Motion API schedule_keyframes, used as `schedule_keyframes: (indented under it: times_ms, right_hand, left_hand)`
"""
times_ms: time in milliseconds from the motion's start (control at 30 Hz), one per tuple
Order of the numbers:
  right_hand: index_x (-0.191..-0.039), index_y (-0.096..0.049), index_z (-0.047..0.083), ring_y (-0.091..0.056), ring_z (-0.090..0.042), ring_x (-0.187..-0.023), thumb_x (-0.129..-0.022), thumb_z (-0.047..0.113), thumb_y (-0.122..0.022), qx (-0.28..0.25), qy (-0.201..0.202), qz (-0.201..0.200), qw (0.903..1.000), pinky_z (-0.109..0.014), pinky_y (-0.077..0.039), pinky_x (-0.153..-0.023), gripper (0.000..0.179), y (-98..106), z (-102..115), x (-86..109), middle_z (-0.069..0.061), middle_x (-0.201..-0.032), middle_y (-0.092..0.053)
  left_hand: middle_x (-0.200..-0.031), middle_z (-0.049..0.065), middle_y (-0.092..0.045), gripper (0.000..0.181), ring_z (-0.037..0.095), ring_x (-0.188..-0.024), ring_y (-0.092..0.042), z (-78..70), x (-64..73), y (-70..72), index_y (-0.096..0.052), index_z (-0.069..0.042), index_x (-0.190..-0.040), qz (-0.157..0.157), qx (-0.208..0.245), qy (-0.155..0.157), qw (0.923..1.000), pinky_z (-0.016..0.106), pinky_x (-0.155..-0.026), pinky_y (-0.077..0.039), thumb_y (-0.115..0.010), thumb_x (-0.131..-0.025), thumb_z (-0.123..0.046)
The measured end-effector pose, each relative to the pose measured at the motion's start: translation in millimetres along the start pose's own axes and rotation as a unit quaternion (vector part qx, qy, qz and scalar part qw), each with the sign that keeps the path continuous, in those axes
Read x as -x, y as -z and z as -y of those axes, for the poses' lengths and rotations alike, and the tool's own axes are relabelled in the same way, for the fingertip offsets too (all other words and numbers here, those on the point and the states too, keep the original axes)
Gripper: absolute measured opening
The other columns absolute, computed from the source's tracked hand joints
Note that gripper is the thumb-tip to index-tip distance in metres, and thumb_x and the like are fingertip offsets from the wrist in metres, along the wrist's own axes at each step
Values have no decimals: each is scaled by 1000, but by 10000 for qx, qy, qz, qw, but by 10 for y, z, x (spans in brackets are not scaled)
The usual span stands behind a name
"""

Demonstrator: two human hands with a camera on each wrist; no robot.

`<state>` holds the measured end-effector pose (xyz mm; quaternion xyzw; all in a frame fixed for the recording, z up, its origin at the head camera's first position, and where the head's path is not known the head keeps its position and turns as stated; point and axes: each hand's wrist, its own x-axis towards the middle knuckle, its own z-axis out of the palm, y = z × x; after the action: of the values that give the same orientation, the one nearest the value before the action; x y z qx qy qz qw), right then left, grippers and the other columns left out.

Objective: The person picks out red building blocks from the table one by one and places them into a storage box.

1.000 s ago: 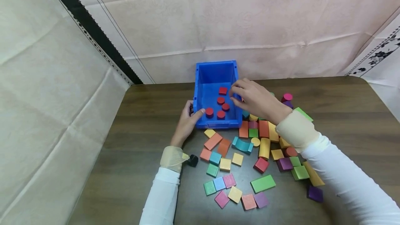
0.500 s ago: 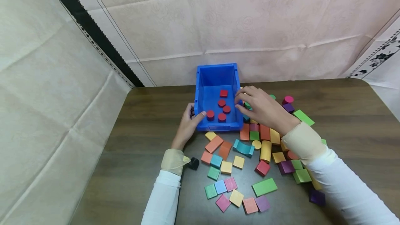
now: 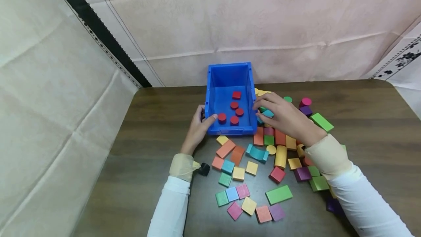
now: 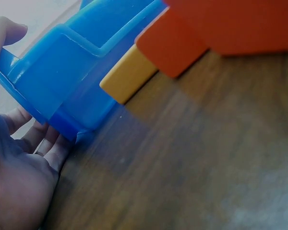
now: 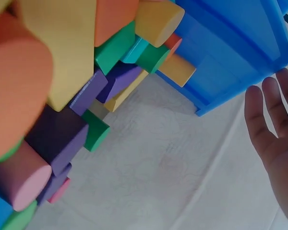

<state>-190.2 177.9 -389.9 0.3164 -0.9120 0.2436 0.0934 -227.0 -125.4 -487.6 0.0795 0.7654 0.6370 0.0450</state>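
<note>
A blue plastic bin (image 3: pixel 231 130) stands at the back of the table, with a red square block (image 3: pixel 236 95) and several red round blocks (image 3: pixel 234 120) on its floor. My left hand (image 3: pixel 199 125) grips its left side, thumb over the rim and fingers outside; the left wrist view shows those fingers (image 4: pixel 36 136) against the bin's outer wall. At the right rim is my right hand (image 3: pixel 286 118), holding nothing that I can see. In the right wrist view its fingers (image 5: pixel 271 103) look loosely extended beside the bin; whether they touch it I cannot tell.
Many coloured wooden blocks lie right of and in front of the bin, among them a teal arch (image 3: pixel 257 153), a yellow half-cylinder (image 3: pixel 280 157) and a green block (image 3: pixel 279 194). A purple block (image 3: pixel 306 111) lies beyond the right hand. A pale cloth (image 3: pixel 296 28) hangs behind the table.
My right hand has drawn back to the right, from over the bin's inside to its right rim. The left hand keeps its grip, and the red blocks lie as before.
</note>
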Motion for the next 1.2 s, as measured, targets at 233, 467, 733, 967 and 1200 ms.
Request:
schedule_keyframes:
  times_ms: [233, 467, 733, 967, 1200]
  right_hand:
    - [-124, -72, 6, -58, -31, -125, -95, 7, -79, -76, 145, 38, 9999, -50, -62, -91, 30, 50, 2, 88, -13, -132, -62]
    - [-123, -72, 8, -59, -26, -119, -90, 7, -84, 88, 709, 3, 9974, -43, -64, -82, 36, 40, 9, 232, -9, -128, -63]
    - [-123, -75, 12, -58, -24, -121, -92, 14, -83, 198, 401, 593, 9972, -43, -63, -87, 32, 71, 78, 448, -6, -129, -64]
    - [-120, -75, 12, -67, -22, -108, -90, 18, -86, 354, 257, 969, 9943, -38, -63, -83, 32, 134, 186, 527, -5, -122, -67]
    - [-131, -68, 10, -70, -26, -109, -94, 29, -82, 252, 30, 2122, 9769, -37, -63, -86, 44, 186, 339, 573, -10, -132, -65]
  left_hand:
    - [-147, 10, -54, 51, 30, -131, -57, -42, -24, -4, -45, -10, -145, 12, 26, -64, 10000, 52, -110, -51, -66, -104, -33]
    - [-148, 13, -53, 46, 33, -133, -56, -50, -38, 20, -47, -12, -141, -6, 28, -48, 10000, 56, -111, -49, -66, -103, -31]
    - [-146, 12, -54, 46, 32, -132, -57, -10, 9, -4, -47, -11, -141, 43, -15, 23, 10000, 55, -110, -50, -65, -104, -30]
    - [-146, 13, -54, 47, 34, -131, -57, -7, -6, 4, -46, -9, -142, 54, 56, -39, 10000, 56, -110, -50, -65, -104, -29]
    - [-146, 14, -54, 47, 33, -131, -57, -10, -12, 44, -46, -9, -141, 112, 35, -15, 9999, 54, -110, -51, -65, -104, -29]
